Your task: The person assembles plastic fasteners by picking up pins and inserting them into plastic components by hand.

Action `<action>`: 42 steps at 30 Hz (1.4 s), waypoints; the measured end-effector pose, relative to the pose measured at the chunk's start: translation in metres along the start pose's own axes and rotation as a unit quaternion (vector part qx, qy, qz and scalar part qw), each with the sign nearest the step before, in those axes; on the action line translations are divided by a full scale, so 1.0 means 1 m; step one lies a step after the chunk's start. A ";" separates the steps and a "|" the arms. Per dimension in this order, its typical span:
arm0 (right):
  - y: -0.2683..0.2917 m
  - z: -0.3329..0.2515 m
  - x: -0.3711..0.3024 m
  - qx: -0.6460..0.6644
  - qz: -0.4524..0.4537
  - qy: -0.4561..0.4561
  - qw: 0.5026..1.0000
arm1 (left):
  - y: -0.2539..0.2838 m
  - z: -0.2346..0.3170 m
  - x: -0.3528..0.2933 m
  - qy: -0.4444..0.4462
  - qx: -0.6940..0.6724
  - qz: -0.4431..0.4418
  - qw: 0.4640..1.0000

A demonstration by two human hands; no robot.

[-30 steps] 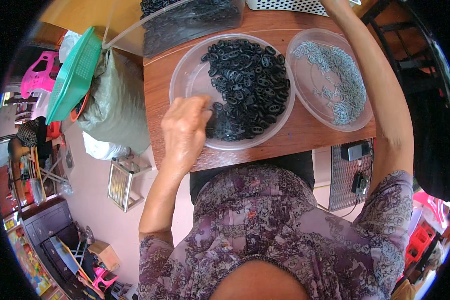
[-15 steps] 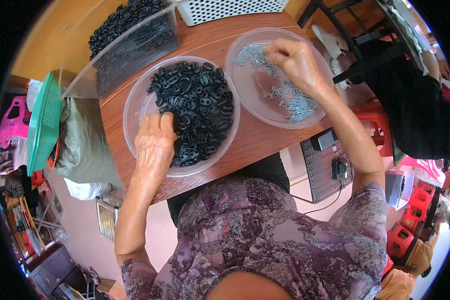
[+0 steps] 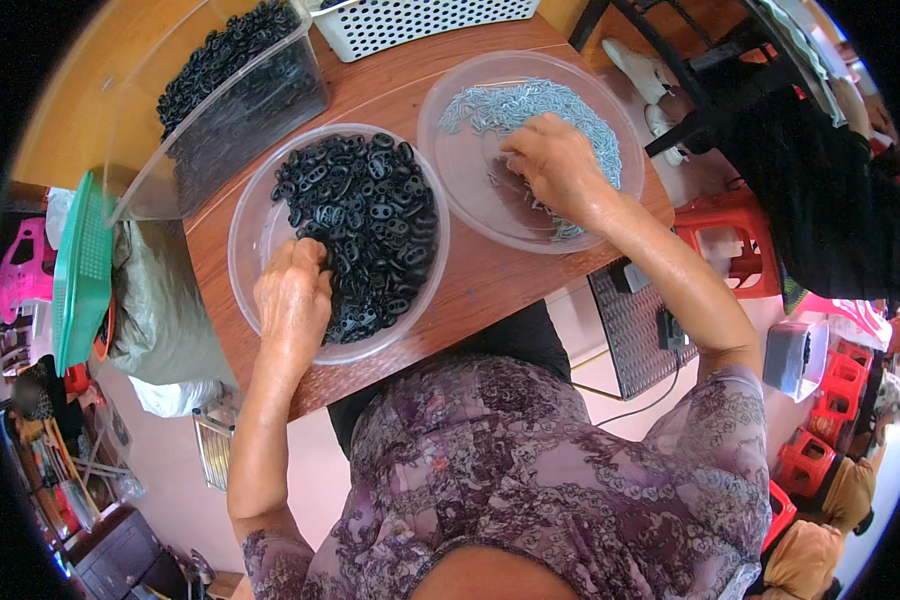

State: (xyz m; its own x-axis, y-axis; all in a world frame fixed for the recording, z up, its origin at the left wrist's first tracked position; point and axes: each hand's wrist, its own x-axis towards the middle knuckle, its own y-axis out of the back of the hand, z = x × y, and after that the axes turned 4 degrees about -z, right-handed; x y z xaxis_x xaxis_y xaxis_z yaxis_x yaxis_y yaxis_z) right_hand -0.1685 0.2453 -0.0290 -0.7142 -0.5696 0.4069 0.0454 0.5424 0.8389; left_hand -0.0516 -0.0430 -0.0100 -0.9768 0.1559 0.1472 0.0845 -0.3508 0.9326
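On the left of the table, a round clear plastic bowl [image 3: 266,226] holds a heap of small black oval plastic pieces with holes [image 3: 375,225]. My left hand [image 3: 295,297] rests at the near left edge of this heap, fingers curled in; anything between the fingertips is hidden. To the right stands a second clear bowl [image 3: 457,170], with small silvery screws [image 3: 575,108] spread along its far and right sides. Over that bowl is my right hand [image 3: 558,168], thumb and fingers drawn together close to the screws. Whatever they pinch is too small to make out.
A clear bin [image 3: 255,125] of more black pieces stands at the far left beside a white perforated basket [image 3: 420,25]. The wooden table's [image 3: 490,270] edge curves near my lap. Right of it are a red stool [image 3: 735,240] and another person's dark clothing [image 3: 820,190].
My right hand has moved left and nearer to me within the screw bowl. The screws there lie spread differently. My left hand has lowered slightly at the heap. The whole view has shifted a little.
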 end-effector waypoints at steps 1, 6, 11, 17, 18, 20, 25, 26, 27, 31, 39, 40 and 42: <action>0.004 -0.001 0.000 -0.002 0.000 -0.002 1.000 | 0.000 0.001 0.000 0.007 0.004 0.001 1.000; 0.021 -0.012 -0.012 0.093 -0.091 -0.008 0.992 | 0.009 -0.001 -0.007 -0.011 0.027 -0.044 0.999; 0.011 -0.029 -0.016 0.087 -0.137 0.000 0.987 | 0.030 0.004 -0.015 0.005 -0.051 -0.102 0.993; -0.006 -0.032 -0.011 0.028 -0.135 0.040 0.990 | 0.037 -0.002 -0.020 -0.003 0.010 -0.083 0.996; -0.005 -0.033 -0.008 0.012 -0.143 0.033 0.989 | 0.039 -0.005 -0.023 0.013 0.023 -0.084 0.996; -0.002 -0.033 -0.005 0.019 -0.136 0.043 0.990 | 0.038 -0.011 -0.024 -0.005 -0.035 -0.038 0.999; -0.001 -0.036 -0.002 0.002 -0.135 0.042 0.990 | 0.032 -0.007 -0.026 -0.021 0.000 -0.077 0.997; -0.006 -0.034 -0.002 0.003 -0.123 0.058 0.991 | 0.029 -0.008 -0.027 -0.025 -0.003 -0.075 0.997; -0.008 -0.030 -0.003 0.001 -0.111 0.072 0.991 | 0.024 -0.007 -0.025 -0.032 0.031 -0.074 0.996; -0.010 -0.022 0.003 0.040 -0.162 0.024 0.986 | 0.021 -0.009 -0.019 -0.030 0.041 -0.087 0.995; 0.011 -0.019 -0.005 0.094 -0.108 -0.072 0.987 | 0.026 -0.006 -0.015 0.014 0.008 -0.104 0.994; 0.011 -0.018 -0.005 0.094 -0.102 -0.063 0.988 | 0.025 -0.007 -0.015 0.009 0.006 -0.104 0.995; 0.008 -0.019 -0.004 0.093 -0.094 -0.055 0.990 | 0.025 -0.009 -0.016 0.005 -0.005 -0.068 0.998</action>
State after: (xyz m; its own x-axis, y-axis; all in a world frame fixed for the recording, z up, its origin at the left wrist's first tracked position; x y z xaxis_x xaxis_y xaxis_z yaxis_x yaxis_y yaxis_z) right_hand -0.1524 0.2402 -0.0165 -0.7706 -0.6054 0.1992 -0.2174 0.5434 0.8108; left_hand -0.0358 -0.0621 0.0078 -0.9810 0.1935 0.0163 -0.0507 -0.3362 0.9404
